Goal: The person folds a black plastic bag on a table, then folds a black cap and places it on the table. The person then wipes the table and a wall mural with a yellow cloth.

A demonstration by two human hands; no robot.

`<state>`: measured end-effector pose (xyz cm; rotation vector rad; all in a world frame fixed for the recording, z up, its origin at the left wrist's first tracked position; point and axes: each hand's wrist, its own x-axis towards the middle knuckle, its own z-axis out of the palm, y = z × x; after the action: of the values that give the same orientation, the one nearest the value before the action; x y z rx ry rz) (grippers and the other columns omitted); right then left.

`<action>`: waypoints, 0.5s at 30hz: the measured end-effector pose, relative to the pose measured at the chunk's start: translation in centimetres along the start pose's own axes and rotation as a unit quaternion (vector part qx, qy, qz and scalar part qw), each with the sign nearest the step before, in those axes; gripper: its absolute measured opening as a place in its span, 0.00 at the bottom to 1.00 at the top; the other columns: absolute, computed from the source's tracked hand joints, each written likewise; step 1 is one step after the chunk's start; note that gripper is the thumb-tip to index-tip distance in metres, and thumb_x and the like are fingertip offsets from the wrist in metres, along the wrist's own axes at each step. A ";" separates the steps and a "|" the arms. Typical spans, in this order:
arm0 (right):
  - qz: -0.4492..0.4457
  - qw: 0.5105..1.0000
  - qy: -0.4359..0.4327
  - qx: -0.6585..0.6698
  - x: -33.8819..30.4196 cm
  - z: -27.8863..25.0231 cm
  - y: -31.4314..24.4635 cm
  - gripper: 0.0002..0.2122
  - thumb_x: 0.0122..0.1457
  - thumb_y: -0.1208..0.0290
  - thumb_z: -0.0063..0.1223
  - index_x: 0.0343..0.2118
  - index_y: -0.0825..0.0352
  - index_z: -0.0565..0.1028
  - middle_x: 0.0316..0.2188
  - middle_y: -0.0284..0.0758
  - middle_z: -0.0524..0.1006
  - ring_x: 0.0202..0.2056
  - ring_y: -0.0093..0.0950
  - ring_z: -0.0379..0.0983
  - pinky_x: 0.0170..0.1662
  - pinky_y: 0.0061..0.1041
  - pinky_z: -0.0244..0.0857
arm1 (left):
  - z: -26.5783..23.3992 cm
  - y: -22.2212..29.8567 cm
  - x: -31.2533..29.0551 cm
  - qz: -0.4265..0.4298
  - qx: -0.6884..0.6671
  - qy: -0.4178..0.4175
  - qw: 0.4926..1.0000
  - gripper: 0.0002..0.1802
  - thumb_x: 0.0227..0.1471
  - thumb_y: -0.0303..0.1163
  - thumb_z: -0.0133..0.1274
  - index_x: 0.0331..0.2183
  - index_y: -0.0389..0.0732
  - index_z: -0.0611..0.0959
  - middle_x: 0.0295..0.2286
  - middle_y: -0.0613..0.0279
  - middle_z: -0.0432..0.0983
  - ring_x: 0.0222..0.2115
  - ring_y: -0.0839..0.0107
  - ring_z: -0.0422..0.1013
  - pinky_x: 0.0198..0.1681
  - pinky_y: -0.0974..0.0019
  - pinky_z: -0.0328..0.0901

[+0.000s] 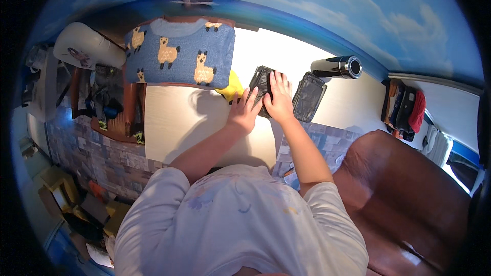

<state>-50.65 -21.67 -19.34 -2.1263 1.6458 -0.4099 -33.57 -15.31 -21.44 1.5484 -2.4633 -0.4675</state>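
Observation:
A black folded bundle of thin, shiny material, like plastic bags [262, 79], lies on the pale table in front of me. My right hand [279, 98] rests flat on its right side, fingers stretched out. At its left edge is my left hand [244, 114], its fingers extended and spread, fingertips touching or very near the bundle. A second black folded bundle [310, 97] lies just right of my right hand, apart from it. Beyond my left hand a bright yellow item [233, 87] shows partly from under the folded blue sweater [180, 56] with llama figures.
A shiny dark cylindrical flask [337, 67] lies at the table's back right. The pale tabletop [174, 122] meets a wall painted with sea and sky. A brown sofa [404, 194] stands at the right, a wooden chair [135, 107] at the left. Clothes [404, 107] hang far right.

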 end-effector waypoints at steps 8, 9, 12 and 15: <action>0.070 0.993 -0.005 -0.093 -3.4 1.9 -0.8 0.29 0.67 0.58 0.46 0.69 0.62 0.61 0.72 0.40 0.55 0.72 0.46 0.48 0.71 0.57 0.38 | -0.1 0.0 -0.4 -0.012 -0.051 0.012 0.999 0.42 0.47 0.28 0.58 0.64 0.48 0.68 0.68 0.48 0.50 0.68 0.45 0.49 0.67 0.33 0.45; 0.073 0.993 -0.005 -0.087 -3.6 2.2 -0.5 0.29 0.67 0.57 0.46 0.69 0.62 0.60 0.72 0.40 0.54 0.72 0.45 0.47 0.71 0.57 0.38 | -0.1 -0.2 -0.4 -0.011 -0.064 0.011 0.998 0.42 0.46 0.27 0.58 0.64 0.48 0.68 0.67 0.47 0.51 0.67 0.44 0.50 0.67 0.33 0.46; 0.064 0.992 0.000 -0.110 -3.8 2.4 -0.2 0.30 0.67 0.56 0.46 0.69 0.62 0.59 0.72 0.41 0.54 0.72 0.45 0.46 0.71 0.57 0.37 | -0.6 -1.1 -0.6 0.014 -0.153 0.070 0.986 0.40 0.45 0.26 0.57 0.62 0.43 0.70 0.66 0.47 0.55 0.66 0.43 0.52 0.66 0.35 0.47; 0.047 0.991 0.016 -0.124 -3.8 2.0 -0.7 0.30 0.66 0.58 0.49 0.69 0.62 0.59 0.72 0.42 0.54 0.71 0.47 0.47 0.70 0.58 0.38 | -2.9 -1.2 -1.6 0.018 -0.152 0.109 0.982 0.40 0.44 0.26 0.56 0.62 0.42 0.71 0.65 0.46 0.58 0.65 0.44 0.55 0.65 0.39 0.50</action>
<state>-50.05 -17.59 -20.63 -2.2141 1.8927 -0.2219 -30.91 -14.84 -19.18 1.3525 -2.1350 -0.6012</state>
